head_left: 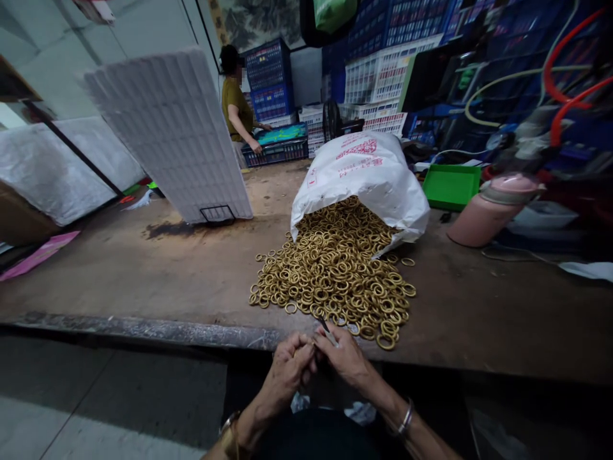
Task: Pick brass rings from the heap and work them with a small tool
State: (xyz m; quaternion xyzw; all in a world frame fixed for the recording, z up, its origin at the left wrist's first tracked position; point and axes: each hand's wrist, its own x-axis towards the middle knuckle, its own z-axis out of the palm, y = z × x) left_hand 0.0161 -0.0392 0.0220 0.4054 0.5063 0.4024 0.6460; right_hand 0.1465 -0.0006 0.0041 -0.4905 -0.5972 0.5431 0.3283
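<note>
A big heap of brass rings (335, 275) spills from a white sack (368, 172) lying on its side on the brown workbench (143, 268). Both my hands meet at the bench's near edge, just in front of the heap. My left hand (290, 370) is closed in a pinch, apparently on a brass ring that is mostly hidden. My right hand (342, 358) is closed round a thin dark tool (327, 329) whose tip points up toward the rings. A bracelet sits on each wrist.
A tall stack of white trays (177, 134) leans on the bench at left. A green tray (450, 186) and a pink flask (488, 211) lie at right, with hoses and blue crates behind. Another person (237, 108) stands at the far end by crates.
</note>
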